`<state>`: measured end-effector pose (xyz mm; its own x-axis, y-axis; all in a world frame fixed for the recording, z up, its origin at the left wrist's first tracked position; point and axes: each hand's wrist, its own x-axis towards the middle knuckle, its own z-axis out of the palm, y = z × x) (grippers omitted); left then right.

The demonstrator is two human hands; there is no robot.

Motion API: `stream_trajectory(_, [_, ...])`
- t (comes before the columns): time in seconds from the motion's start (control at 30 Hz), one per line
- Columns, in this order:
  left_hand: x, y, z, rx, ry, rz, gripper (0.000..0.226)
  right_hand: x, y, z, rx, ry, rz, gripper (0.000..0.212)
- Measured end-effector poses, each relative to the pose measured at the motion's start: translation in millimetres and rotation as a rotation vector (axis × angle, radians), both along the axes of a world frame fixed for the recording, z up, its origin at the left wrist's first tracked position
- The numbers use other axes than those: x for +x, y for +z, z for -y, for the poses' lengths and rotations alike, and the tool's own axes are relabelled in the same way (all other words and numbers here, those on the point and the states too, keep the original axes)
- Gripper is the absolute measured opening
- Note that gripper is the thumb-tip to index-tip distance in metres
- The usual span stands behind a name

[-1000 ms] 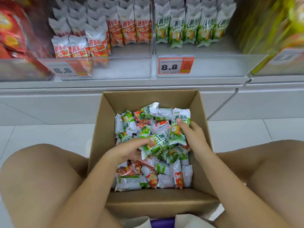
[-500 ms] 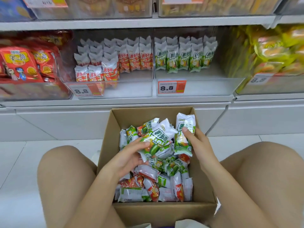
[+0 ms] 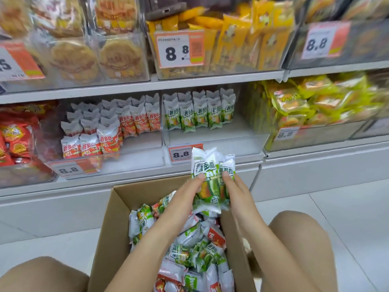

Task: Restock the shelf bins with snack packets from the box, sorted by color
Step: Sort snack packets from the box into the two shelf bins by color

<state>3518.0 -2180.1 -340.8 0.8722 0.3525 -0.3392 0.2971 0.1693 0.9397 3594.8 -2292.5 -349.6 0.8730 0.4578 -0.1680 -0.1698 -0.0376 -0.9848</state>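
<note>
An open cardboard box [image 3: 109,224] on the floor between my knees holds several mixed green and red snack packets [image 3: 189,249]. My left hand [image 3: 183,192] and my right hand [image 3: 235,190] together hold a bunch of green packets [image 3: 210,175] upright above the box's far edge, just below the shelf. On the lower shelf, a clear bin [image 3: 221,142] holds a row of green packets [image 3: 197,114] at its back. The bin to its left [image 3: 136,157] holds red packets [image 3: 109,131].
Red snack bags [image 3: 16,140] fill the bin at far left and yellow-green bags [image 3: 311,104] the bin at right. The upper shelf [image 3: 147,85] carries round cakes and yellow packs. An orange 8.8 price tag [image 3: 181,153] sits just left of the held packets. White tile floor surrounds the box.
Both hands have lifted the green packets out of the box and up toward the shelf, bringing them together. The camera has tilted up and moved closer to the shelves.
</note>
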Motion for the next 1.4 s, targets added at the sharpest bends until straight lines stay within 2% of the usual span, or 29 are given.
stream_trajectory(0.07, [19.3,0.1,1.7,-0.087,-0.001,0.017,0.068,17.4,6.0,2.5,0.001,0.017,0.027,0.039])
stream_trajectory(0.1, [30.1,0.8,2.6,-0.104,-0.016,0.023,0.078,25.2,11.1,3.1,0.008,0.025,0.031,0.047])
stream_trajectory(0.13, [41.0,3.8,4.1,-0.107,-0.033,0.033,0.078,32.6,15.8,3.0,0.023,0.028,0.030,0.056])
stream_trajectory(0.2, [65.7,12.3,9.2,-0.104,-0.070,0.074,0.053,47.9,21.6,3.4,0.087,0.073,0.053,0.071])
stream_trajectory(0.23, [78.9,14.5,10.1,-0.101,-0.080,0.093,0.044,57.2,25.4,3.9,0.095,0.087,0.072,0.067])
stream_trajectory(0.3, [106.0,25.4,10.3,-0.098,-0.107,0.115,0.042,83.2,30.4,5.5,0.086,0.097,0.116,0.049])
stream_trajectory(0.33, [120.2,30.9,8.7,-0.115,-0.122,0.125,0.042,98.8,31.9,5.9,0.071,0.087,0.133,0.047])
stream_trajectory(0.43, [161.4,41.5,-0.9,-0.131,-0.180,0.142,0.047,145.9,33.2,6.7,0.053,0.126,0.124,0.063])
stream_trajectory(0.53, [197.9,48.1,-7.1,-0.025,-0.269,0.125,0.047,180.7,30.5,9.6,0.116,0.158,0.105,0.040])
stream_trajectory(0.67, [232.9,57.6,-14.8,0.120,-0.450,0.095,0.045,203.8,22.1,16.8,0.125,0.147,0.204,0.043])
stream_trajectory(0.77, [250.4,56.6,-26.5,0.203,-0.548,0.082,0.048,210.5,19.5,21.5,0.170,0.189,0.180,0.048])
stream_trajectory(0.83, [255.9,54.9,-32.2,0.246,-0.628,0.085,0.058,213.9,20.3,23.9,0.182,0.223,0.172,0.049])
stream_trajectory(0.93, [257.5,50.9,-38.4,0.246,-0.714,0.095,0.083,215.3,23.4,22.1,0.140,0.228,0.181,0.045])
stream_trajectory(1.07, [259.5,41.1,-45.3,0.168,-0.668,0.127,0.086,214.7,22.7,15.3,0.094,0.175,0.212,0.030])
stream_trajectory(1.3, [263.9,26.7,-59.9,0.115,-0.565,0.127,0.094,216.3,19.5,1.4,0.104,0.142,0.134,0.039])
stream_trajectory(1.4, [270.6,25.6,-63.5,0.134,-0.531,0.120,0.088,215.8,18.7,-3.8,-0.002,0.079,0.217,0.045])
